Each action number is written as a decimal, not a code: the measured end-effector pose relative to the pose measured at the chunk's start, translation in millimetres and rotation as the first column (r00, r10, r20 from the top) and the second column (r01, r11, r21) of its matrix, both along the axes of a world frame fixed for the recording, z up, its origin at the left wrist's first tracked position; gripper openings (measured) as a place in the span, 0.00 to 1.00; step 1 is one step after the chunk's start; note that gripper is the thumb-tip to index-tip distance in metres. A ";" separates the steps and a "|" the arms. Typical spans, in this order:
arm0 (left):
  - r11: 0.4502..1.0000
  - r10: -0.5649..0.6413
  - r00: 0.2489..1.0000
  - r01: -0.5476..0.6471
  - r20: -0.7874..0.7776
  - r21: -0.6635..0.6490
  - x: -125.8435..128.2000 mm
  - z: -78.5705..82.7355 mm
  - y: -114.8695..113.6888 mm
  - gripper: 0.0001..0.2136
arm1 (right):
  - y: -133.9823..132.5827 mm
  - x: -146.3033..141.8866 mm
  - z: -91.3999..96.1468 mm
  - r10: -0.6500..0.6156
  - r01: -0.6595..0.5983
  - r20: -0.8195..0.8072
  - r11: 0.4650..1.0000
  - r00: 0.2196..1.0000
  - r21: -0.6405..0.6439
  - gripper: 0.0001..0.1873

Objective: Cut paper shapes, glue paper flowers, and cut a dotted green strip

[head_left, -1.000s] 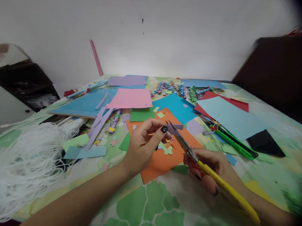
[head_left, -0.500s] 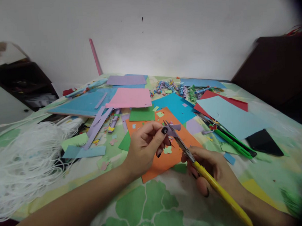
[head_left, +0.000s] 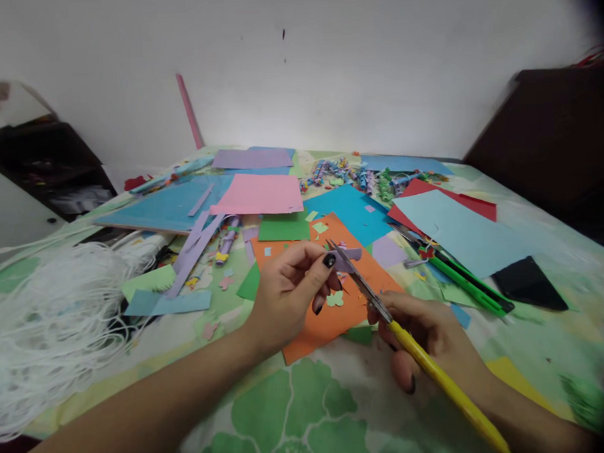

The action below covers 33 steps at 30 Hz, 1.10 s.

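Observation:
My left hand point(head_left: 297, 290) pinches a small piece of purple paper point(head_left: 352, 254) between thumb and fingers, above the orange sheet point(head_left: 307, 340). In my right hand point(head_left: 431, 334) is a pair of scissors point(head_left: 417, 351) with yellow handles, pointing up and to the left. The blades cross the purple paper just right of my left fingertips; whether they are fully closed is hard to see. A pale green butterfly cutout point(head_left: 334, 299) lies on the orange sheet just below the paper.
White cord point(head_left: 61, 330) lies heaped at the left. Purple strips point(head_left: 193, 254) and a pink sheet point(head_left: 260, 193) are behind my left hand. At the right are a green-handled tool point(head_left: 464, 283), a light blue sheet point(head_left: 457, 226) and a black piece point(head_left: 529, 284). Curled paper rolls point(head_left: 329, 172) sit at the back.
Almost nothing differs. The fingers of my right hand have shifted slightly on the scissors, while my left hand keeps the purple paper in the same place.

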<state>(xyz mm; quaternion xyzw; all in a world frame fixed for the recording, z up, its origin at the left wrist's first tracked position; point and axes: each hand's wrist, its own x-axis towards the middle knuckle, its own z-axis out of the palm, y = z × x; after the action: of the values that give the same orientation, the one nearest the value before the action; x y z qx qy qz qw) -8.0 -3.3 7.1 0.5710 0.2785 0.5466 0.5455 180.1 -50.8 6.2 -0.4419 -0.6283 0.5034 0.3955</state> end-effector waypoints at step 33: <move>0.964 -0.183 0.983 0.185 0.027 -0.191 -4.2 -0.1 7.0 0.09 | 2.4 1.4 1.7 -0.016 0.016 0.062 1.000 0.998 -0.004 0.18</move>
<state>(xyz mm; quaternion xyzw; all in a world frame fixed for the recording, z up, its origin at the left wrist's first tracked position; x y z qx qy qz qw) -12.2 3.7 7.0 0.5362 0.2734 0.4668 0.6479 181.4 -48.4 7.9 -0.4632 -0.6355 0.4878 0.3790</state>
